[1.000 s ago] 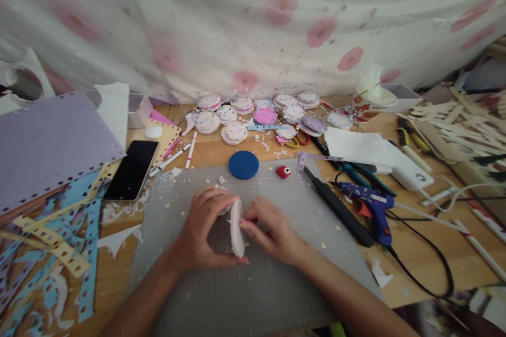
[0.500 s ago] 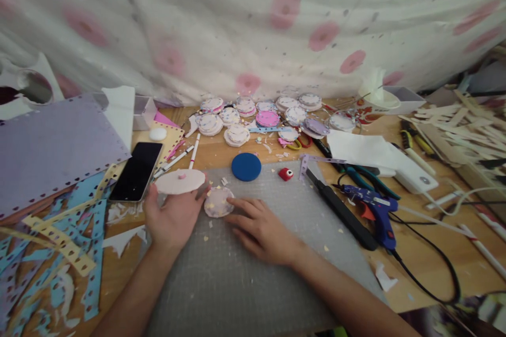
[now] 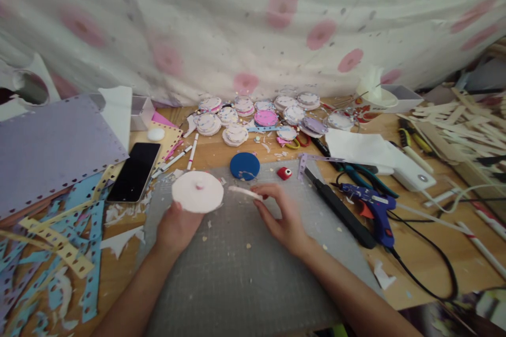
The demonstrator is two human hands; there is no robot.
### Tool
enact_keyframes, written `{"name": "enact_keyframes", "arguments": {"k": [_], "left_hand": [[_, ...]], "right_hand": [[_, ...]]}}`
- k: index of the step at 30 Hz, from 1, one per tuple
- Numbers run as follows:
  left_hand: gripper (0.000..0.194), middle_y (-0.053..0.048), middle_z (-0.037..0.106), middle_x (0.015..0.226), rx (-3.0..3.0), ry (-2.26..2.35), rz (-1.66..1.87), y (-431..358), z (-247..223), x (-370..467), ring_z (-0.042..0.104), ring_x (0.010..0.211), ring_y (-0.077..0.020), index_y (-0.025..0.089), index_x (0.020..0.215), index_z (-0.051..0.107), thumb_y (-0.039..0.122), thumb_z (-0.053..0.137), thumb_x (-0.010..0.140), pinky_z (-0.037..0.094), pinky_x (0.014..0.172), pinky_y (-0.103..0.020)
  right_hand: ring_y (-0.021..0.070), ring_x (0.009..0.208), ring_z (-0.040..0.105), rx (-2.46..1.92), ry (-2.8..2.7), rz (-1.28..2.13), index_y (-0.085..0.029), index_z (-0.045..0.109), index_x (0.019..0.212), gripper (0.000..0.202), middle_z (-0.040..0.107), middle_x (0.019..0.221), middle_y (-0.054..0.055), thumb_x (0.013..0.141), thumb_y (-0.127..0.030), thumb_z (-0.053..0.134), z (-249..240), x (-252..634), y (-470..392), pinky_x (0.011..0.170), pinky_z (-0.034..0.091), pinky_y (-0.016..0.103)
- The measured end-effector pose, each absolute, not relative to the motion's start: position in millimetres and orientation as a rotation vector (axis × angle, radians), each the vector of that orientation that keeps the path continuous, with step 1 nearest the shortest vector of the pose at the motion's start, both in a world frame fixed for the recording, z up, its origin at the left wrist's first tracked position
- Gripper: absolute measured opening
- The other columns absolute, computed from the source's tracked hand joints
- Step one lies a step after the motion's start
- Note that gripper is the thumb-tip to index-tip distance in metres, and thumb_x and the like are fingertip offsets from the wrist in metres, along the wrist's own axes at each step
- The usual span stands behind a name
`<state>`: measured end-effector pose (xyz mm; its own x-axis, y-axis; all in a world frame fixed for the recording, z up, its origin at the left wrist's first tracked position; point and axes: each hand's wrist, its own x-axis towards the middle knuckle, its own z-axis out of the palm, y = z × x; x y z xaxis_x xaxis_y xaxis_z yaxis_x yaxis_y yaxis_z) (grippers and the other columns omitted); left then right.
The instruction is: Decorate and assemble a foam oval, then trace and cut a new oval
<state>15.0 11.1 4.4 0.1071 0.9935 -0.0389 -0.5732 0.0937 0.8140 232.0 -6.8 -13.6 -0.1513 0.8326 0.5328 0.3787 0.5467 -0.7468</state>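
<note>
Head view: my left hand (image 3: 178, 230) holds up a white disc (image 3: 197, 200), thumb at its near rim, the other fingers mostly hidden beneath; a pink dab (image 3: 200, 186) sits mid-disc. My right hand (image 3: 282, 217) pinches a thin piece (image 3: 243, 191), seen edge-on, pointing toward the white disc but apart from it. Beneath both hands lies the mat (image 3: 245, 274); beyond my right hand, a blue disc (image 3: 244, 163).
</note>
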Motion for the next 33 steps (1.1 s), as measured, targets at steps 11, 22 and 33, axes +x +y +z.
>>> {"name": "enact_keyframes", "arguments": {"k": [11, 22, 33], "left_hand": [[0.089, -0.007, 0.055, 0.12, 1.12, 0.856, 0.928, 5, -7, 22, 0.056, 0.105, -0.0267, 0.03, 0.126, 0.049, 0.034, 0.09, 0.048, 0.048, 0.085, -0.033], [0.084, -0.009, 0.054, 0.124, 1.132, 0.775, 0.868, 4, -9, 19, 0.058, 0.104, -0.0266, 0.029, 0.128, 0.046, 0.04, 0.086, 0.056, 0.048, 0.083, -0.031], [0.08, -0.011, 0.054, 0.126, 1.133, 0.807, 0.869, 4, -6, 17, 0.06, 0.107, -0.0299, 0.027, 0.129, 0.045, 0.031, 0.083, 0.059, 0.05, 0.083, -0.033]], "right_hand": [[0.016, 0.082, 0.057, -1.051, -1.661, 0.468, -0.024, 0.051, 0.109, 0.03, 0.063, 0.096, 0.003, 0.085, -0.007, 0.057, -15, 227, -12, 0.072, 0.049, 0.03], [0.021, 0.094, 0.058, -1.013, -1.868, 0.316, -0.025, 0.05, 0.112, 0.034, 0.064, 0.103, 0.007, 0.086, -0.002, 0.048, -16, 231, -9, 0.078, 0.048, 0.038], [0.0254, 0.099, 0.051, -1.239, -1.902, 0.398, -0.022, 0.054, 0.102, 0.04, 0.054, 0.109, 0.01, 0.072, 0.004, 0.047, -14, 230, -8, 0.082, 0.044, 0.044]]}}
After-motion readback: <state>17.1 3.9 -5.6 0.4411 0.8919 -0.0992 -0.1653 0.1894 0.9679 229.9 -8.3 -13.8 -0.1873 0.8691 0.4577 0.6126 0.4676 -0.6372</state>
